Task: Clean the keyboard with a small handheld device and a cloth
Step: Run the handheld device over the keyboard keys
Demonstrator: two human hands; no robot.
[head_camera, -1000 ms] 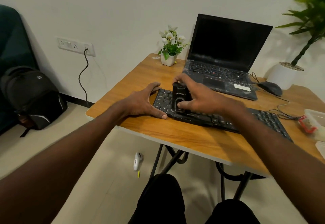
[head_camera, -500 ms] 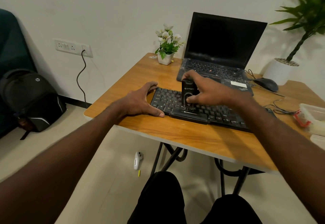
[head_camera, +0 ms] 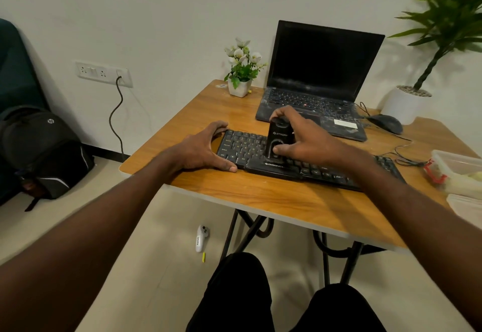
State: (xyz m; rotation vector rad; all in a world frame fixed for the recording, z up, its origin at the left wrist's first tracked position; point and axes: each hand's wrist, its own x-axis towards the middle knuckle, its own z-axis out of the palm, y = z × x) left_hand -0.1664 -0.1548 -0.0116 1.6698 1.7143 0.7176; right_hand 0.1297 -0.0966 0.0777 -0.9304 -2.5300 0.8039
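A black keyboard (head_camera: 260,149) lies across the wooden table (head_camera: 273,196). My right hand (head_camera: 305,138) is closed around a small black handheld device (head_camera: 279,138), which stands upright on the keys left of the keyboard's middle. My left hand (head_camera: 206,149) grips the keyboard's left end, thumb along its front edge and fingers curled over the back corner. No cloth is in view.
An open black laptop (head_camera: 320,81) stands behind the keyboard, with a mouse (head_camera: 386,123) and its cable to the right. A small flower pot (head_camera: 241,84) sits at the back. Plastic containers (head_camera: 459,170) lie at the right edge. A backpack (head_camera: 44,149) and a white remote (head_camera: 201,237) are on the floor.
My right hand has slid the device to the right along the keys, from near the left end towards the middle. My left hand has stayed on the keyboard's left end.
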